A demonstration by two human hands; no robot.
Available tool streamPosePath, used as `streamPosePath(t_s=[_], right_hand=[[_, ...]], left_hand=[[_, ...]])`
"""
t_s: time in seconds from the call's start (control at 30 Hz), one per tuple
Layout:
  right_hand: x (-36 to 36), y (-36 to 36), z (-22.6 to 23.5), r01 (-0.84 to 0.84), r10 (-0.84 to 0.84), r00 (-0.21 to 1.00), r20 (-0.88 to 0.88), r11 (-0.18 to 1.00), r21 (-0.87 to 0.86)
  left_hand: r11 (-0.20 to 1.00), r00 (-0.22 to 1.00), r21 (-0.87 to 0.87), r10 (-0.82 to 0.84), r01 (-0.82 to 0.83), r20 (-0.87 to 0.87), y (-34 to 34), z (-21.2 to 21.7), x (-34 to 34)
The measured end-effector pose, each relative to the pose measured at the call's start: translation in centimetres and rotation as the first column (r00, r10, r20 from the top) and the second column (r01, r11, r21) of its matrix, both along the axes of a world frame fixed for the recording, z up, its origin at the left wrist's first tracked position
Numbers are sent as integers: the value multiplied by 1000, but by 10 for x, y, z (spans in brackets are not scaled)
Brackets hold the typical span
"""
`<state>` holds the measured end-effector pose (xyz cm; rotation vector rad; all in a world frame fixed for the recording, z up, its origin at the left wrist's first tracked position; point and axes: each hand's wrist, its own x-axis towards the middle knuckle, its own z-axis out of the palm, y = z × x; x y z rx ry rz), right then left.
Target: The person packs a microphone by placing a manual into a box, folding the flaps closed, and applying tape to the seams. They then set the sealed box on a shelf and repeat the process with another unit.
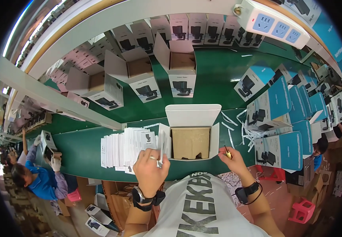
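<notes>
In front of me stands an open white carton (193,115), lid raised and side flaps spread, with a brown cardboard insert (190,143) inside. My left hand (150,168) is closed at the carton's left flap, pinching a thin white leaflet (161,149) seen almost edge-on. Right of the carton, my right hand (234,160) is closed round a small yellow tool (228,153) with a dark tip; its exact kind does not show. Beside my left hand lies a fanned stack of white printed leaflets (123,148) on the green table (80,148).
Open printed cartons (145,89) stand farther back, left of centre. Blue-lidded cartons (283,148) crowd the right, beside paper strips (250,134). A power strip (275,25) hangs above. A co-worker in blue (42,179) handles a carton at left; pink stools (302,210) stand below.
</notes>
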<state>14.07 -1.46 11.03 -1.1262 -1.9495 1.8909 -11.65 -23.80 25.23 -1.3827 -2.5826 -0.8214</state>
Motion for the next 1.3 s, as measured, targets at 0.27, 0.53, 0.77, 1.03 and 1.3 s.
streamPosePath(t_s=[0.27,0.53,0.77,1.03,1.3], right_hand=[[-47,5,60,187,-206,959,-197,976,-111],[-83,-29,33,223,-146,966,-212,887,404],[-87,29,55,189,-63,978,-198,664,723],[-90,37,61,47,-31,999,-36,555,831],[-98,30,69,-25,76,997,-25,594,804]], left_hand=[[953,619,203,-21,-224,785,4,-92,-8],[888,877,102,-459,448,139,69,-45,30],[897,901,-137,-431,420,-54,80,-88,39],[912,913,-95,-405,399,-55,82,-88,35],[918,916,-9,-396,396,-58,76,-96,30]])
